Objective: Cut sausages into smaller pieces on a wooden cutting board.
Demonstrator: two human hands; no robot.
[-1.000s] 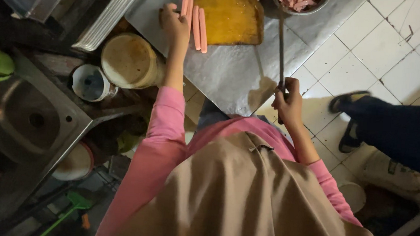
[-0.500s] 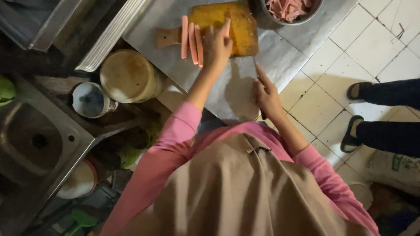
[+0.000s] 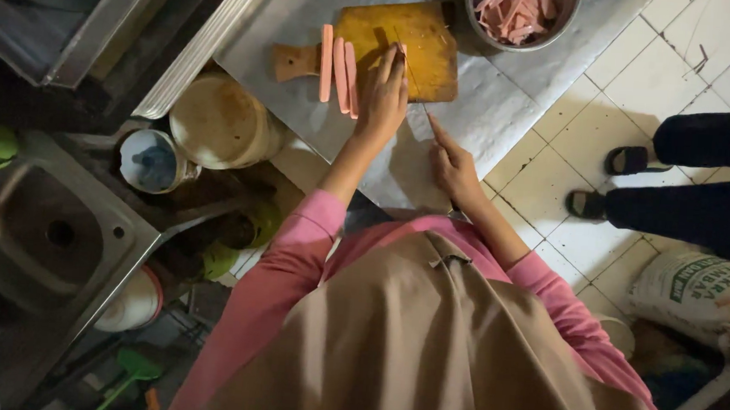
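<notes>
Steel desk (image 3: 508,121), tiled floor right | sausages (image 3: 340,65) lie on board (image 3: 427,55), long axes pointing away from you | your left hand (image 3: 383,95) just beside them, fingers flat, nearer | right hand (image 3: 453,164) apart, grip unclear.

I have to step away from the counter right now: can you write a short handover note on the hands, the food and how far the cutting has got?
Left hand: pressed flat on the wooden cutting board, beside three whole pink sausages lying side by side at the board's handle end.
Right hand: holds a knife, mostly hidden, over the white counter below the board.
Done: the metal bowl at the board's far end holds pink cut strips.
Left: the three sausages are uncut.
Another person's sandalled feet stand on the tiles nearby.
</notes>
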